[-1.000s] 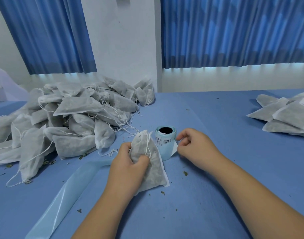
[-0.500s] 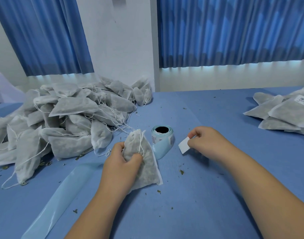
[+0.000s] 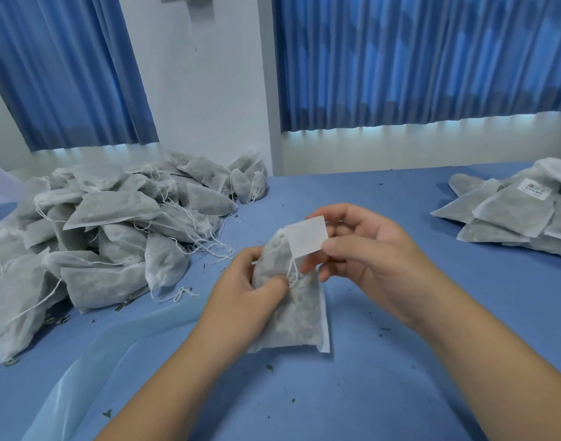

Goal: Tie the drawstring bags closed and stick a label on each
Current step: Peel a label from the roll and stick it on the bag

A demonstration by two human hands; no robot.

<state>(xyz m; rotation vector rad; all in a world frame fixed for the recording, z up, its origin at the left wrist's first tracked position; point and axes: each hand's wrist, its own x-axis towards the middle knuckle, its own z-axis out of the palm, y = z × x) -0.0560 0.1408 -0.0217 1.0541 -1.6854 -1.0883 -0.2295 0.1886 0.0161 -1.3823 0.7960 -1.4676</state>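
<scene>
Head view: bag [image 3: 292, 316] sits mid-table, near side, bottom edge on the blue table [image 3: 368, 393], neck tipped up and away. Left hand [image 3: 244, 291] wraps its upper half, thumb pressed on the front by the string [image 3: 293, 270]. Right hand [image 3: 362, 249] pinches a blank white label [image 3: 306, 236] by its right edge, held just over the bag's neck; whether it's touching the fabric, can't tell.

Bag looks light, soft, lumpy w/ loose fill, so prob. best held round the body & flattened before pressing. Label is thin, floppy, likely sticky: hold by an edge only.

Far left: big pile of bags [image 3: 107, 237]. Far right: a stack [image 3: 511, 214], one showing a printed label.
</scene>
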